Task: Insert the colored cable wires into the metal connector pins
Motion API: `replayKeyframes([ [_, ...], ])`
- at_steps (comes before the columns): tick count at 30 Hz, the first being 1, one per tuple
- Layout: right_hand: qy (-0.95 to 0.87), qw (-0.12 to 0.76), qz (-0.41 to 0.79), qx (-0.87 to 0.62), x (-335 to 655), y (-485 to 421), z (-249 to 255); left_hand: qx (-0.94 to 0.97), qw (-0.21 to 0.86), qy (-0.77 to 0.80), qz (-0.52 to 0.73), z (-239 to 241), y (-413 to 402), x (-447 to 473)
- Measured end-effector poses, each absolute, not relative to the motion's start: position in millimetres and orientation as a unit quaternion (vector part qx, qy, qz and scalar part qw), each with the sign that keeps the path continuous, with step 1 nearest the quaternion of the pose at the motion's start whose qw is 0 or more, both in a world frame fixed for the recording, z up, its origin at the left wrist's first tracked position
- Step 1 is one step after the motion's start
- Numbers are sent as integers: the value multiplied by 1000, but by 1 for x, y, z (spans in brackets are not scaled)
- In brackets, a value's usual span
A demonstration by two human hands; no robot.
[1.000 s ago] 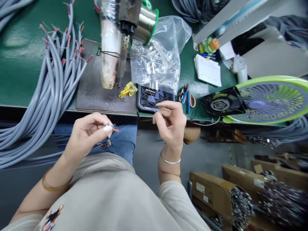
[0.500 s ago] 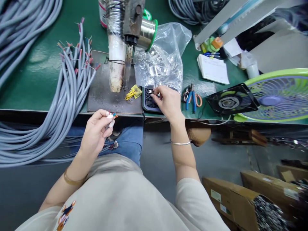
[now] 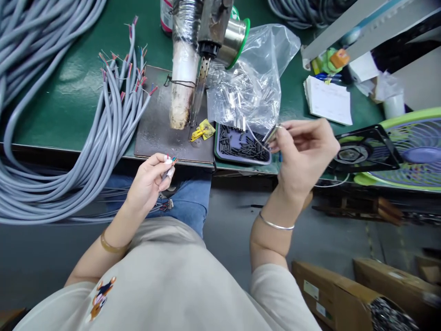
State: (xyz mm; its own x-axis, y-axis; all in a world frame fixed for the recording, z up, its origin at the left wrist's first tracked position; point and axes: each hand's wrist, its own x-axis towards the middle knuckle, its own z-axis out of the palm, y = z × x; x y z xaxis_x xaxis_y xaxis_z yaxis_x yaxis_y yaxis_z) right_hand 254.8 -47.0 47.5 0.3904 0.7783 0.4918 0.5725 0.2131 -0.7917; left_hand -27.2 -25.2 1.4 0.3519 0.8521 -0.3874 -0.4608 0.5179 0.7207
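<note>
My left hand (image 3: 149, 182) is closed in a pinch on the end of a grey cable (image 3: 171, 164), whose short red and blue wire tips stick out past my fingers. It hovers just below the front edge of the dark metal plate (image 3: 156, 133). My right hand (image 3: 301, 149) is raised right of the small tray (image 3: 217, 143) of dark tubes and pinches a small metal connector shell (image 3: 272, 134) between thumb and fingers. A clear plastic bag (image 3: 251, 87) of metal shells lies behind the tray.
A bundle of grey cables (image 3: 103, 133) with stripped ends lies at left on the green bench (image 3: 62, 92). A soldering iron stand (image 3: 193, 59), solder spool (image 3: 237, 39), notepad (image 3: 327, 101), green fan (image 3: 413, 151) and cardboard boxes (image 3: 347, 294) surround the seat.
My right hand reached into the tray by the bag, then lifted away to the right with a small metal shell. My left hand kept its pinch on the cable end.
</note>
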Motion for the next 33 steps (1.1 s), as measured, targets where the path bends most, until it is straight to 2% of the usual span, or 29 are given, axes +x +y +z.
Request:
replayKeyframes([
  [1,-510,619,105,-589,244,-53,47,268,784,376,416,2,-26,-26],
  [3,-487,658,181,-546,217,-64,40,304,790,352,399,4,-27,-22],
  [7,-439,647,329,-529,166,-71,12,375,796,316,355,5,-33,-18],
  [9,-416,646,360,-529,150,-70,0,396,789,315,349,6,-35,-17],
  [16,-424,636,362,-533,140,-71,-10,437,736,326,402,1,-39,-13],
  [20,-433,645,316,-545,146,-76,-1,509,671,345,414,-2,-39,-15],
  [25,-511,556,293,-587,152,-80,13,633,569,344,397,-2,-38,-18],
  [28,-545,537,265,-587,154,-80,18,598,598,356,398,-5,-36,-18],
  [33,-509,559,305,-579,156,-78,13,426,689,394,435,-9,-25,-15],
])
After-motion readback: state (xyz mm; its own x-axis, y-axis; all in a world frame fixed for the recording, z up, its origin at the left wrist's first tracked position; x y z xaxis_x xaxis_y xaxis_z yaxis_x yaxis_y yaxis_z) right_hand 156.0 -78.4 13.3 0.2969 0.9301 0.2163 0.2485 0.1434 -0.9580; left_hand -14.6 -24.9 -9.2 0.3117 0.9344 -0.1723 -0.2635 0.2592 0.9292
